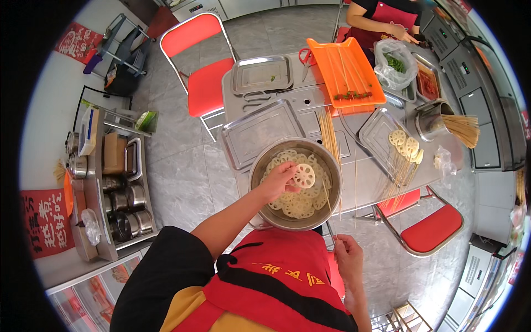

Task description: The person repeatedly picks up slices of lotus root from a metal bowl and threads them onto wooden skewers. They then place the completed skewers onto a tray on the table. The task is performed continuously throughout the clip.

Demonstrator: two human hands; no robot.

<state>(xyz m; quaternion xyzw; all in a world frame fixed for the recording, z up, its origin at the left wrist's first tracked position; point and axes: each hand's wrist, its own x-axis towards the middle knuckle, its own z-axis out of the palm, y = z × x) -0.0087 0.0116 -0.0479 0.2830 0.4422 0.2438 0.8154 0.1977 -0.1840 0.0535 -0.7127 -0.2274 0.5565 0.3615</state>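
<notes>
Above a metal bowl (254, 182) of sliced lotus root (298, 207), my left hand (278, 181) pinches one round lotus root slice (304, 176), its holed face turned up. My right hand (349, 254) is low, past the near right side of the bowl, closed around the end of a thin bamboo skewer (327, 198). The skewer's far end reaches over the bowl's rim, apart from the held slice. On a metal tray (375, 124) to the right lie several skewered lotus root slices (404, 145), their sticks jutting past the table edge.
Loose skewers (329, 133) lie behind the bowl. An orange tray (348, 70) holds threaded skewers; red-handled scissors (306, 62) lie beside it. A metal pot (429, 120) holds many sticks. Another person (381, 25) works at the far right. Red folding chairs (209, 87) flank the table.
</notes>
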